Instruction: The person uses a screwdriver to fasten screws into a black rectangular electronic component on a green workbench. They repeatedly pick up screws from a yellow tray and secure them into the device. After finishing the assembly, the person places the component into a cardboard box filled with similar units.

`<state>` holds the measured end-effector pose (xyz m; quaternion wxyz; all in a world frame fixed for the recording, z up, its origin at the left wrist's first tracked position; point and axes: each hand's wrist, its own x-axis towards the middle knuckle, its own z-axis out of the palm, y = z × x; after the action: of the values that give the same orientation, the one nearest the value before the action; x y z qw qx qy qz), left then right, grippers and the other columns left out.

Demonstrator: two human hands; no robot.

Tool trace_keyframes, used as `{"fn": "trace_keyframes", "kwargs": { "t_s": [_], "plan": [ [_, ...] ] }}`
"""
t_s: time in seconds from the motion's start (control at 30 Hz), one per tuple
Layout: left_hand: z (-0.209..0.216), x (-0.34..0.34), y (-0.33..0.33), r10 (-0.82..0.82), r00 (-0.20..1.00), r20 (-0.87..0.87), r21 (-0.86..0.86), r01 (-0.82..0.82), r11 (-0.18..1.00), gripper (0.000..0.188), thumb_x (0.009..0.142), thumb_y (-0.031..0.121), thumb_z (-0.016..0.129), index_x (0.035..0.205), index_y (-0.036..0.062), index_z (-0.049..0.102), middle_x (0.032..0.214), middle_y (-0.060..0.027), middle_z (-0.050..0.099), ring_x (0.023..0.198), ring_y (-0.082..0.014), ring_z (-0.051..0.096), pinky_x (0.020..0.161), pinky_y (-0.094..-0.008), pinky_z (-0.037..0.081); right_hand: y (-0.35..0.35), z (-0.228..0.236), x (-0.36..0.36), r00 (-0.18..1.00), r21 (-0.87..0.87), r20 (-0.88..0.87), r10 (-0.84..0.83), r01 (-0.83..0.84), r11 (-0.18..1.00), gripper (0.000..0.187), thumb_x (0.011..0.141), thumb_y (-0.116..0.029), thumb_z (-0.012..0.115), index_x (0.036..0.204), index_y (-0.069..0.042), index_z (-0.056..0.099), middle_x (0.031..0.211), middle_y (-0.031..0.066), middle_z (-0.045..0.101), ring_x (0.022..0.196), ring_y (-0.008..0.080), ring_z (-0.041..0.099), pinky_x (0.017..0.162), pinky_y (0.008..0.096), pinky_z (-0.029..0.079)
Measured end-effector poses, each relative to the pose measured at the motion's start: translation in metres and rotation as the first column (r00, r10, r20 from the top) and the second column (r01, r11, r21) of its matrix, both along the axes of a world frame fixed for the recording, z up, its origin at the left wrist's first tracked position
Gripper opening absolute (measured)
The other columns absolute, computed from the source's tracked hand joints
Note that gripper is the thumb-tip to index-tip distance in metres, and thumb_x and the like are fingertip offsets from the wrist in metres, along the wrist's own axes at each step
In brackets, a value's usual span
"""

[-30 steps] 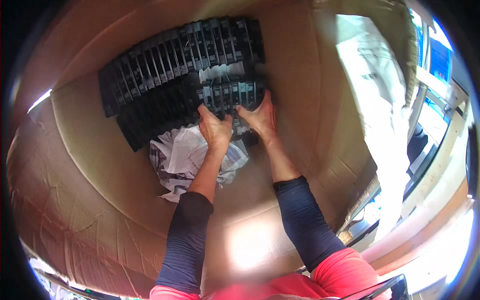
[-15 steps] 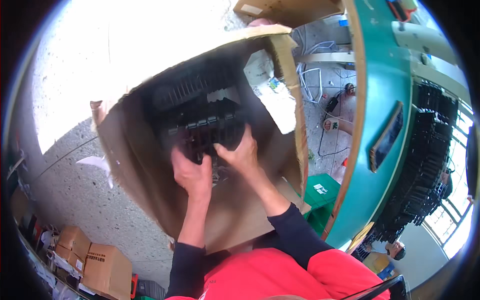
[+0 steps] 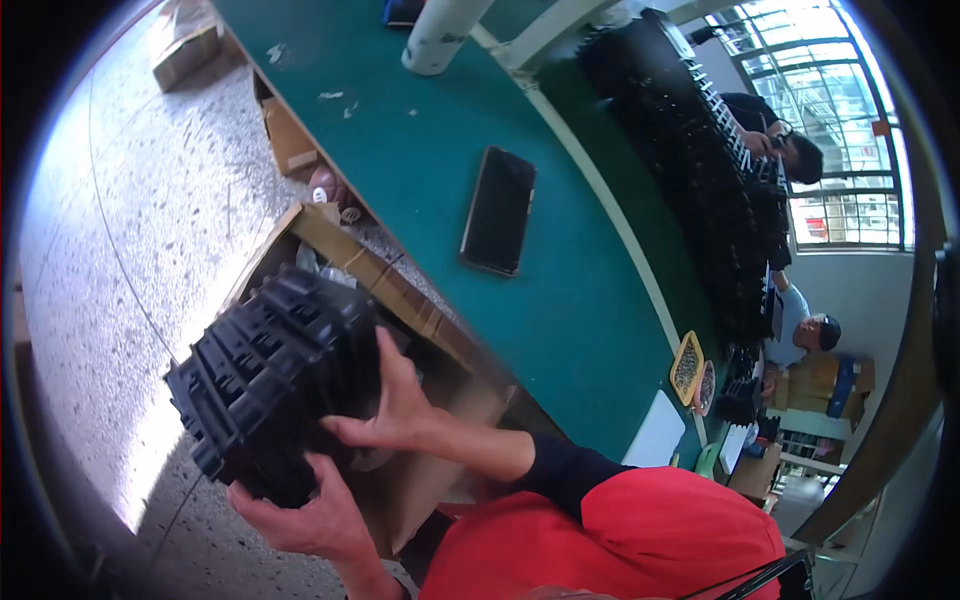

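Between my hands is a stack of black plastic parts (image 3: 275, 365) with ribbed, slotted sides, tilted above the box. My left hand (image 3: 305, 515) is closed on its near lower end, thumb pressed against the side. The right hand (image 3: 395, 405) grips its right end, with some fingers hidden behind the parts. Below and behind the stack stands an open cardboard box (image 3: 380, 275), mostly covered by the parts and my arms. What lies inside the box is largely hidden.
A green workbench (image 3: 430, 210) carries a dark phone (image 3: 499, 211), a whitish cylinder (image 3: 440, 35) and a yellow tray of small pieces (image 3: 687, 368). Black parts (image 3: 680, 170) are piled in a long row beyond. Two people work behind them. Another carton (image 3: 185, 45) sits on the floor.
Both hands have lifted the black parts up out of the cardboard box. The view has swung right, bringing more of the workbench and the people behind it into sight.
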<state>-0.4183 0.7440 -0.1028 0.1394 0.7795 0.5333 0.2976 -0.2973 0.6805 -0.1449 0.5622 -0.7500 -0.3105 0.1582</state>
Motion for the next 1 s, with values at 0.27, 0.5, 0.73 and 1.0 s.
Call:
{"fn": "trace_keyframes", "kwargs": {
  "t_s": [0.27,0.5,0.73,1.0],
  "plan": [
    [0.083,0.15,-0.049,-0.646,0.754,0.118,0.144,0.631,0.762,0.072,0.058,0.013,0.076,0.123,-0.0036,0.051,0.117,-0.022,0.058,0.1,-0.0402,0.062,0.084,-0.0446,0.052,-0.116,0.092,0.101,0.882,0.055,-0.119,-0.455,0.464,0.884,0.073,0.073,-0.02,0.079,0.133,0.003,0.043,0.117,0.011,0.059,0.108,0.0195,0.057,0.096,0.032,0.045],
    [0.09,0.26,-0.11,-0.888,0.423,0.178,-0.198,0.9,0.389,0.062,0.065,0.016,0.074,0.12,-0.0012,0.052,0.104,-0.0184,0.062,0.094,-0.0359,0.063,0.077,-0.0449,0.051,-0.209,0.112,0.138,0.633,-0.048,-0.293,-0.717,0.739,0.672,0.059,0.077,-0.016,0.08,0.125,0.003,0.051,0.113,0.0113,0.063,0.099,0.0182,0.062,0.089,0.031,0.05],
    [0.068,0.361,-0.099,-0.985,0.171,0.017,-0.496,0.857,0.14,0.058,0.059,0.023,0.069,0.11,-0.0021,0.056,0.089,-0.0214,0.067,0.087,-0.0366,0.066,0.078,-0.0447,0.052,-0.234,0.097,0.164,0.675,-0.092,-0.399,-0.62,0.644,0.76,0.065,0.08,-0.018,0.078,0.131,0.006,0.045,0.12,0.0136,0.06,0.102,0.0184,0.061,0.091,0.0318,0.05],
    [0.035,0.422,-0.072,-0.989,-0.03,0.143,-0.573,0.812,-0.107,0.076,0.058,0.027,0.072,0.126,-0.0012,0.054,0.114,-0.022,0.065,0.108,-0.0353,0.061,0.093,-0.0375,0.048,-0.232,0.081,0.167,0.741,-0.166,-0.399,-0.54,0.521,0.838,0.079,0.085,-0.036,0.073,0.141,0.003,0.034,0.119,0.0128,0.058,0.104,0.0195,0.061,0.082,0.0333,0.055]
  ]
}}
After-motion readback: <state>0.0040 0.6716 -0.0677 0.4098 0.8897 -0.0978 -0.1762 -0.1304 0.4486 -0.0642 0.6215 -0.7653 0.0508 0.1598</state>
